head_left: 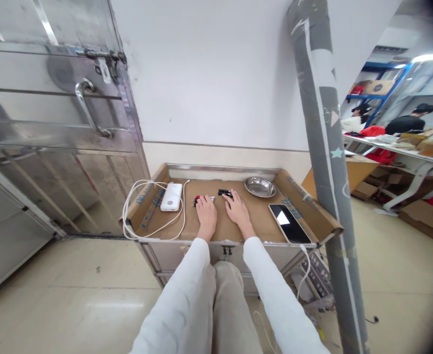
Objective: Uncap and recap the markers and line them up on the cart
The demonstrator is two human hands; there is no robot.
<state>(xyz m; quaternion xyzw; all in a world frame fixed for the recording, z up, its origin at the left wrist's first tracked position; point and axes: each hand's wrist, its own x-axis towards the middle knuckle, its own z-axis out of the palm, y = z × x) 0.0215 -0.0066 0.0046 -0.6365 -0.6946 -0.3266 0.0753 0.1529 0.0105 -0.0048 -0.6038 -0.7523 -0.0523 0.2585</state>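
My left hand (pixel 206 215) lies on the cardboard-lined table top, its fingers stretched forward over a small cluster of red, black and white pieces (pixel 197 199). Partly under those fingers, the pieces are too small to name. To the right, my right hand (pixel 237 210) rests with fingers apart, its fingertips touching a little group of black pieces (pixel 224 192). Neither hand visibly lifts anything. A round steel dish (pixel 260 187) stands behind and right of my right hand. Left of my left hand lies a white power bank (pixel 171 197) with a white cable (pixel 183 219).
A phone (pixel 289 223) lies at the table's right front, a cable below it. Raised cardboard sides (pixel 305 206) border the table. A long wrapped grey tube (pixel 325 137) leans at the right. A metal door (pixel 61 83) is on the left. Two people sit far right.
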